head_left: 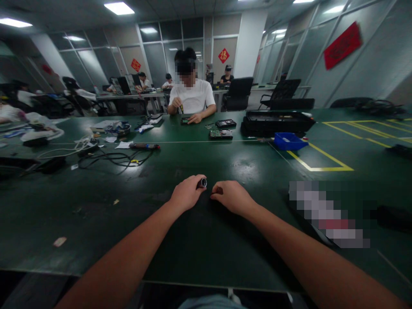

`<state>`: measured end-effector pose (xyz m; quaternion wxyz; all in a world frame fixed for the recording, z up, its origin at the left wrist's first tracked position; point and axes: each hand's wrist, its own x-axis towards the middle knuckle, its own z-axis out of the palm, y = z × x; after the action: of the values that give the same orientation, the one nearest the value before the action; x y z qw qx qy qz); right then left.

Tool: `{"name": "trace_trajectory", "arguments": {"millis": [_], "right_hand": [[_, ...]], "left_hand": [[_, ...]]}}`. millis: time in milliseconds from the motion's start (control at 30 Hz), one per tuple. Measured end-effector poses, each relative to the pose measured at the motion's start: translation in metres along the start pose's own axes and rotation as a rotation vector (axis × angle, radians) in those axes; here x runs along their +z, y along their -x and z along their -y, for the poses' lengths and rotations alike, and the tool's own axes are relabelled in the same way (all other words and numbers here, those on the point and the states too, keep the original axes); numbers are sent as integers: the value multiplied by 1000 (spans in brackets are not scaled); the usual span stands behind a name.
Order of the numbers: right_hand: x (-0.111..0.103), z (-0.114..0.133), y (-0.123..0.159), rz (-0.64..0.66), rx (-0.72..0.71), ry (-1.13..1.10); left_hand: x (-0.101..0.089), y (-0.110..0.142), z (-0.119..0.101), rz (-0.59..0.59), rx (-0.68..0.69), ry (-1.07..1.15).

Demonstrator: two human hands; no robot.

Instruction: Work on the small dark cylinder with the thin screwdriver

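Note:
My left hand [188, 192] rests on the dark green table [206, 231], fingers curled round a small silvery cylindrical part [202, 183] whose end pokes out beside the thumb. My right hand [231, 195] lies right next to it, fingers curled under in a loose fist; whether it holds anything is hidden. The two hands almost touch in the middle of the table in front of me.
Across the table a person in a white shirt [192, 98] works on small devices [220, 134]. A blue bin [290, 140], a black case [277, 122] and yellow floor-tape lines [322, 161] lie to the right. Cables [111, 158] and clutter spread at left. A blurred patch [328, 214] sits near right.

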<state>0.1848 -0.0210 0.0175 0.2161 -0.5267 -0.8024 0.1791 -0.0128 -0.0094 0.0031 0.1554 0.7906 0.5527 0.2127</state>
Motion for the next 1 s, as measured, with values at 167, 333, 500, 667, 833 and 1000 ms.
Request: {"name": "trace_trajectory", "arguments": {"millis": [167, 333, 500, 667, 833, 1000], "right_hand": [[-3, 5, 0, -176, -53, -65], [-5, 7, 2, -271, -123, -111], [-6, 9, 2, -248, -180, -119], [-6, 10, 3, -308, -147, -102], [-6, 8, 3, -325, -114, -113], [-4, 7, 2, -327, -106, -104]], "left_hand": [[0, 0, -1, -17, 58, 91], [-3, 1, -8, -5, 164, 198], [-7, 3, -15, 14, 232, 249], [-8, 3, -15, 11, 236, 247], [-6, 3, -12, -6, 252, 243], [-7, 4, -15, 34, 268, 212]]}}
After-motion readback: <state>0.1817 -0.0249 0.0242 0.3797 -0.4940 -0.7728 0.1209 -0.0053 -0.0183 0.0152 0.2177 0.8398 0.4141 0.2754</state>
